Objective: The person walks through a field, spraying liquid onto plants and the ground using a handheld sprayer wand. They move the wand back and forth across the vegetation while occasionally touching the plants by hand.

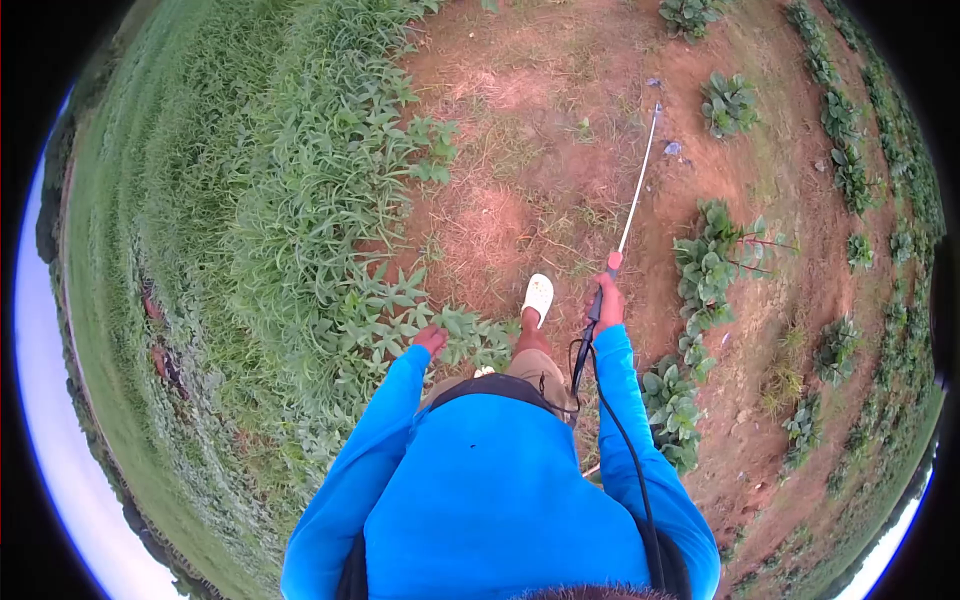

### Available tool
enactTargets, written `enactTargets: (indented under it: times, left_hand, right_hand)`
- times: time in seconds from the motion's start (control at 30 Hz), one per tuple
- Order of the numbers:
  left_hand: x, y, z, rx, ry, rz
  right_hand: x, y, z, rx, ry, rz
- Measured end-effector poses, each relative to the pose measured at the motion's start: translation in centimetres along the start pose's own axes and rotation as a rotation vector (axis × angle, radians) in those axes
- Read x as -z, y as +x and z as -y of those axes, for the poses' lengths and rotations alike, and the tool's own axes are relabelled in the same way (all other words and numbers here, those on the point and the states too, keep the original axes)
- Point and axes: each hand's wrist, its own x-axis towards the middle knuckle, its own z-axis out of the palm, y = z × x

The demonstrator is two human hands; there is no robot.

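My right hand (608, 303) is wrapped round the dark handle of a spray wand (639, 185), whose thin pale rod points forward over the bare soil. A red collar (614, 260) joins rod and handle. From the handle a black hose (626, 434) loops down along my right sleeve. Over the edge of the leafy plants (388, 310) hangs my left hand (431, 340), away from the wand; its fingers are too small to make out.
Dense green growth (290, 180) covers the left side. Reddish soil (485, 215) runs ahead, under my white shoe (538, 296). Broad-leaved plants (706, 270) stand in rows to the right. Small bluish scraps (672, 148) lie near the wand's tip.
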Motion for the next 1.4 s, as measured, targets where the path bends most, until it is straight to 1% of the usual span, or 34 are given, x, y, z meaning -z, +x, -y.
enactTargets:
  times: [0.07, 0.13, 0.2, 0.23, 0.3, 0.33, 0.37, 0.4, 0.43, 0.47, 0.5, 0.53, 0.57, 0.6, 0.63, 0.67, 0.7, 0.77, 0.9, 1.0, 1.07, 1.13, 1.17, 1.2, 1.23, 1.27, 1.33, 1.4]
  left_hand:
    - [-1.5, 1.4, -4.4, -0.069, 0.056, -0.081]
    - [-2.2, 2.4, -8.9, -0.062, 0.058, -0.083]
    - [-2.4, 3.1, -12.3, -0.221, 0.056, -0.001]
    - [-2.6, 3.5, -13.8, -0.217, 0.057, -0.013]
    - [-3.2, 3.8, -16.2, -0.209, 0.064, -0.064]
    - [-3.4, 3.4, -16.9, -0.206, 0.059, -0.080]
    - [-3.5, 2.9, -17.5, -0.241, 0.027, -0.061]
    - [-3.3, 2.9, -17.8, -0.282, -0.004, -0.041]
    - [-3.0, 3.0, -17.8, -0.288, -0.009, -0.054]
    - [-2.9, 2.9, -17.8, -0.233, 0.060, -0.101]
    - [-2.6, 3.0, -17.3, -0.176, 0.129, -0.148]
    - [-2.2, 2.8, -16.8, -0.182, 0.128, -0.159]
    - [-1.8, 2.4, -16.2, -0.119, 0.131, -0.177]
    - [-1.3, 2.1, -15.8, -0.059, 0.132, -0.193]
    - [-0.8, 1.8, -15.6, -0.067, 0.131, -0.204]
    - [-0.3, 1.4, -15.1, -0.023, 0.136, -0.236]
    - [0.3, 1.0, -14.7, 0.022, 0.141, -0.269]
    - [1.3, 0.2, -14.2, 0.025, 0.115, -0.273]
    - [2.3, -0.5, -13.6, 0.031, 0.002, -0.284]
    - [2.5, -0.1, -13.4, 0.020, -0.038, -0.318]
    - [2.8, 0.7, -13.0, -0.016, -0.082, -0.287]
    - [3.2, 2.2, -12.6, -0.052, -0.135, -0.251]
    - [3.4, 3.1, -12.5, -0.056, -0.144, -0.234]
    - [3.5, 3.9, -12.8, -0.059, -0.154, -0.216]
    - [3.8, 4.8, -13.2, -0.068, -0.177, -0.157]
    - [3.8, 5.7, -13.7, -0.070, -0.187, -0.142]
    - [3.7, 7.7, -15.0, -0.041, -0.138, -0.171]
    - [4.1, 10.0, -16.3, -0.045, -0.144, -0.134]
  right_hand:
    - [0.7, 2.1, 1.2, 0.008, 0.013, -0.028]
    - [0.5, 3.9, 3.3, 0.018, 0.021, -0.036]
    - [0.0, 5.2, 5.3, -0.019, 0.101, 0.094]
    - [-0.2, 6.1, 6.4, -0.026, 0.102, 0.104]
    - [-1.3, 7.9, 8.4, -0.226, 0.157, 0.327]
    - [-2.2, 8.5, 9.2, -0.234, 0.152, 0.341]
    - [-3.2, 8.9, 9.9, -0.313, 0.170, 0.461]
    - [-4.1, 9.3, 10.6, -0.388, 0.186, 0.582]
    - [-5.2, 9.8, 10.9, -0.411, 0.194, 0.682]
    - [-6.3, 10.2, 11.3, -0.411, 0.187, 0.695]
    - [-7.8, 10.2, 11.6, -0.470, 0.171, 0.774]
    - [-9.5, 9.6, 12.2, -0.528, 0.155, 0.853]
    - [-11.0, 9.0, 12.8, -0.552, 0.144, 0.927]
    - [-12.7, 8.6, 13.2, -0.547, 0.139, 0.939]
    - [-14.4, 8.3, 13.5, -0.594, 0.113, 1.017]
    - [-16.1, 7.9, 13.7, -0.644, 0.087, 1.094]
    - [-17.7, 7.4, 14.0, -0.646, 0.081, 1.106]
    - [-20.8, 5.8, 15.0, -0.678, 0.035, 1.250]
    - [-25.5, 4.0, 16.5, -0.667, -0.036, 1.351]
    - [-27.5, 3.7, 16.9, -0.663, -0.045, 1.339]
    - [-28.1, 4.6, 17.0, -0.653, -0.061, 1.321]
    - [-28.3, 5.3, 17.3, -0.568, -0.125, 1.202]
    - [-27.9, 5.6, 17.6, -0.491, -0.179, 1.097]
    - [-27.6, 6.0, 17.7, -0.490, -0.190, 1.085]
    - [-27.3, 6.7, 17.8, -0.442, -0.220, 0.956]
    - [-27.0, 7.5, 18.0, -0.392, -0.249, 0.826]
    - [-26.2, 9.4, 18.4, -0.367, -0.246, 0.778]
    - [-25.3, 10.8, 19.3, -0.340, -0.215, 0.554]
